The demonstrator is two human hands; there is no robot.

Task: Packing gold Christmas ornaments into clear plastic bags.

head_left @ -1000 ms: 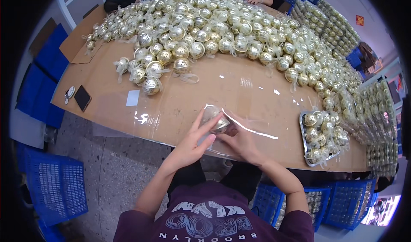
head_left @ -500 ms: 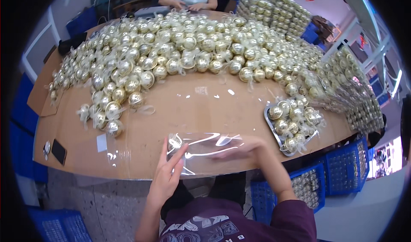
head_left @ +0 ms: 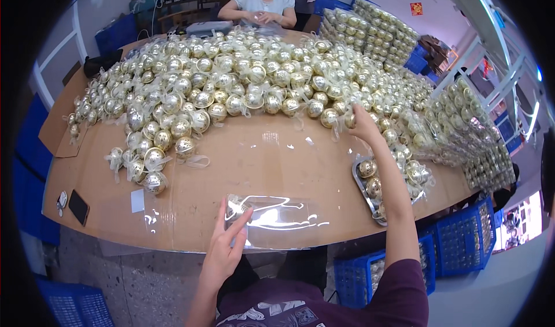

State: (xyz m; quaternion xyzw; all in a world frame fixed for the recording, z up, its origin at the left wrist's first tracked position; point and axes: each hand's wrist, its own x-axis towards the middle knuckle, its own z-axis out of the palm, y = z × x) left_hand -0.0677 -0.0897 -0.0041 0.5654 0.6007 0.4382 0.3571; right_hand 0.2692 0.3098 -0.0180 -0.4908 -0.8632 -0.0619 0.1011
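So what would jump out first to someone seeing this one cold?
The huge heap of gold baubles with pale ribbons, covering the far half of the cardboard-topped table. Then the hands: the right hand reaches into the heap's near edge, while the left hand presses on a clear plastic bag at the front edge.

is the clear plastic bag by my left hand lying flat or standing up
Lying flat. The clear plastic bag is spread on the cardboard tabletop, with the left hand resting on its near edge.
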